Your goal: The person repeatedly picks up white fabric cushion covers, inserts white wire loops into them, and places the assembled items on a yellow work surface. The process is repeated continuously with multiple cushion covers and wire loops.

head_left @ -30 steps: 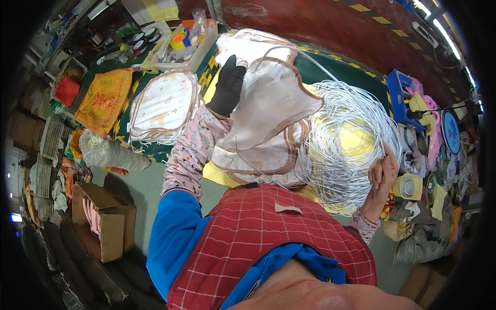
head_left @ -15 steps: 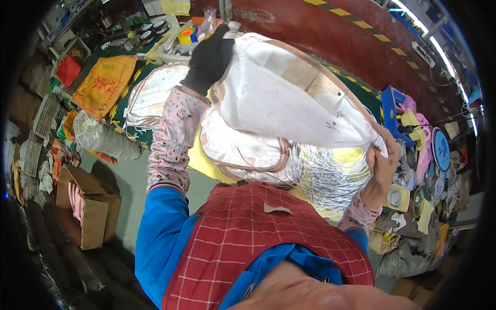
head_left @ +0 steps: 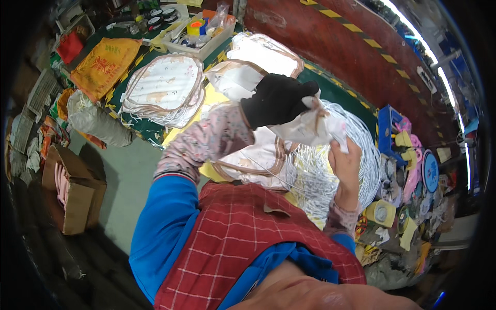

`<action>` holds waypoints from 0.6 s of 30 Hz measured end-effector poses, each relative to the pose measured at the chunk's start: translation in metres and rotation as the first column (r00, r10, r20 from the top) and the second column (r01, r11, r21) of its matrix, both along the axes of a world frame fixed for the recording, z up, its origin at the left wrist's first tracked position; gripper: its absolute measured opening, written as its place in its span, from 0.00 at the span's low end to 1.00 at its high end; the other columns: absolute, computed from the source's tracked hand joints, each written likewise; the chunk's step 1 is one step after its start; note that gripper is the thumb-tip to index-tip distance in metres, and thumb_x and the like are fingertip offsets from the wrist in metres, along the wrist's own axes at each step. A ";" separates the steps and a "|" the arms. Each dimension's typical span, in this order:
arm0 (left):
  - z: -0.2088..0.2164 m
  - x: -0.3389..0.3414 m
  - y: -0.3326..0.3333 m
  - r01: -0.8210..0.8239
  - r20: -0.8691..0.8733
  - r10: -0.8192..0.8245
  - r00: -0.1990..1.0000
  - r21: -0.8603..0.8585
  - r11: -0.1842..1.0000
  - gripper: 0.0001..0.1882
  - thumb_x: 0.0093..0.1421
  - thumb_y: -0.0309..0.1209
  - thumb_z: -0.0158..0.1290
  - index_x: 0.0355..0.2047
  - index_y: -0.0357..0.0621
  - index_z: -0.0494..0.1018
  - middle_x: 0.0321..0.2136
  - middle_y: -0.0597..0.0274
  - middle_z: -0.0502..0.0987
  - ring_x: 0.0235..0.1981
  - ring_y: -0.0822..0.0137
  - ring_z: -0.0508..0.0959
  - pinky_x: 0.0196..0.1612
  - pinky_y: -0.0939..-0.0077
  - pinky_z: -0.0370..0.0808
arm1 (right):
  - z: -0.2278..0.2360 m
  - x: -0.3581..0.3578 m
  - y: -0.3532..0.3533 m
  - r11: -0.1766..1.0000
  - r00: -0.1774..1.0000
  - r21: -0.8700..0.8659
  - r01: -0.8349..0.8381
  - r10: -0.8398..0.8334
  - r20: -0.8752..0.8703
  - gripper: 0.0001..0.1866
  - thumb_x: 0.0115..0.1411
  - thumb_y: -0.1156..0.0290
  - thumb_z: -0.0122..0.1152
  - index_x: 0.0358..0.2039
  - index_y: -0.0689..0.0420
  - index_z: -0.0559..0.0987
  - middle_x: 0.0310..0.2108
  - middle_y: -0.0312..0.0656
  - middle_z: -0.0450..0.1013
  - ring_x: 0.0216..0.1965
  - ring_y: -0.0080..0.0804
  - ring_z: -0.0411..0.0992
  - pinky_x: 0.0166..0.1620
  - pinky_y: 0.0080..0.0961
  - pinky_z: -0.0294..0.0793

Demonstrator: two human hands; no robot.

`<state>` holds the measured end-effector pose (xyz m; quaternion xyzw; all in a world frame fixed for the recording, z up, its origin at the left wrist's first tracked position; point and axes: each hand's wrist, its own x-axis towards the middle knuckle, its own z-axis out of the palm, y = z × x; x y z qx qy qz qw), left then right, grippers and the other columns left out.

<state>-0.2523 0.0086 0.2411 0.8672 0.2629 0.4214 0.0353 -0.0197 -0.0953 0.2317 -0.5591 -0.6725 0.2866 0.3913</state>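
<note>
Cloth piece, white with brown binding [head_left: 305,129], gathered between two hands above the counter [head_left: 336,93].
Handling: judged light, soft and limp, apt to fold and sag, unlikely to break; best held by the bound edge, at two points set apart, to keep it from bunching. Position: in the air, in front of the coil of white cord [head_left: 369,155] and beside the lower cloth stack [head_left: 258,160]. Left hand [head_left: 281,99]: black-gloved, back uppermost, forearm slanting in across the body, fingers curled toward the cloth's upper end; exact grip hidden by the glove, cannot tell. Right hand [head_left: 347,161]: bare, raised from the lower right, wrist upright, thumb and fingers pinching the cloth's right-hand end.
</note>
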 end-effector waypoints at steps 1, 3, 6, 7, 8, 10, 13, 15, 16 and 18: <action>0.001 -0.008 0.011 0.073 0.099 -0.079 0.992 0.065 0.995 0.12 0.48 0.31 0.54 0.33 0.42 0.74 0.24 0.52 0.76 0.28 0.58 0.77 0.31 0.65 0.72 | -0.010 0.022 -0.006 0.984 0.994 0.174 0.035 -0.053 0.096 0.11 0.55 0.79 0.51 0.39 0.66 0.75 0.24 0.41 0.75 0.18 0.18 0.68 0.21 0.15 0.65; -0.014 -0.053 0.055 -0.043 0.302 -0.006 0.953 0.155 0.987 0.11 0.49 0.28 0.54 0.34 0.41 0.72 0.25 0.51 0.76 0.29 0.61 0.78 0.32 0.70 0.73 | -0.004 0.033 -0.016 0.957 0.998 0.288 0.031 -0.012 -0.069 0.11 0.54 0.79 0.52 0.39 0.66 0.75 0.25 0.41 0.75 0.18 0.17 0.67 0.20 0.14 0.64; -0.035 -0.056 0.061 -0.070 0.067 0.085 0.994 -0.202 0.977 0.12 0.48 0.33 0.55 0.32 0.41 0.73 0.23 0.51 0.76 0.26 0.61 0.78 0.29 0.70 0.73 | -0.003 0.006 -0.005 0.988 0.995 0.152 -0.038 0.052 -0.088 0.10 0.54 0.78 0.53 0.38 0.65 0.75 0.22 0.38 0.73 0.16 0.13 0.63 0.18 0.13 0.60; -0.054 -0.023 0.048 -0.219 -0.194 0.218 0.956 0.017 0.976 0.14 0.48 0.36 0.55 0.34 0.42 0.74 0.23 0.51 0.75 0.24 0.57 0.77 0.28 0.67 0.72 | -0.007 -0.013 0.002 0.994 0.988 -0.106 0.010 -0.026 -0.151 0.10 0.54 0.76 0.54 0.37 0.65 0.75 0.19 0.35 0.72 0.14 0.11 0.60 0.17 0.13 0.57; -0.028 -0.014 0.014 -0.050 0.008 0.050 0.999 -0.051 0.997 0.16 0.49 0.36 0.54 0.38 0.42 0.73 0.22 0.51 0.75 0.24 0.53 0.76 0.29 0.63 0.71 | 0.000 -0.023 0.005 0.984 0.976 -0.168 -0.057 0.020 -0.218 0.08 0.54 0.75 0.55 0.34 0.64 0.76 0.16 0.32 0.68 0.14 0.11 0.59 0.17 0.14 0.56; -0.018 -0.025 0.029 0.147 0.120 -0.140 0.983 -0.048 0.988 0.21 0.47 0.37 0.57 0.41 0.42 0.73 0.26 0.52 0.75 0.28 0.54 0.76 0.32 0.65 0.71 | 0.000 -0.014 0.001 0.989 0.989 0.050 0.137 -0.140 0.053 0.07 0.53 0.76 0.54 0.31 0.65 0.76 0.16 0.33 0.68 0.15 0.14 0.61 0.18 0.16 0.57; -0.004 -0.095 0.080 0.019 0.033 -0.024 0.999 0.156 0.988 0.22 0.48 0.37 0.59 0.41 0.38 0.71 0.27 0.51 0.76 0.32 0.57 0.77 0.36 0.67 0.73 | 0.016 0.014 -0.018 0.987 0.976 0.002 0.161 -0.159 -0.151 0.08 0.49 0.78 0.53 0.30 0.66 0.77 0.19 0.35 0.71 0.18 0.22 0.66 0.23 0.19 0.64; -0.042 -0.130 0.103 0.114 -0.174 -0.157 0.972 -0.236 0.965 0.16 0.52 0.39 0.53 0.38 0.45 0.74 0.21 0.52 0.75 0.26 0.58 0.78 0.31 0.68 0.74 | 0.034 -0.001 -0.009 0.992 0.990 0.101 0.081 -0.068 -0.124 0.09 0.47 0.78 0.55 0.30 0.66 0.77 0.20 0.37 0.73 0.19 0.24 0.67 0.25 0.18 0.66; -0.051 -0.121 0.092 0.267 -0.230 -0.306 0.924 -0.184 0.946 0.13 0.52 0.39 0.52 0.35 0.48 0.76 0.19 0.53 0.74 0.23 0.57 0.76 0.27 0.67 0.72 | 0.035 -0.017 0.003 0.995 0.998 0.103 0.017 -0.011 -0.061 0.09 0.47 0.77 0.57 0.31 0.65 0.77 0.21 0.37 0.74 0.19 0.23 0.68 0.26 0.18 0.66; -0.049 -0.103 0.068 0.399 -0.382 -0.408 0.829 -0.105 0.911 0.10 0.46 0.33 0.53 0.30 0.45 0.75 0.16 0.54 0.71 0.18 0.52 0.72 0.21 0.64 0.67 | 0.028 -0.041 0.030 0.988 0.984 0.081 -0.131 0.119 0.135 0.11 0.47 0.74 0.60 0.32 0.63 0.78 0.22 0.38 0.75 0.21 0.22 0.69 0.27 0.17 0.67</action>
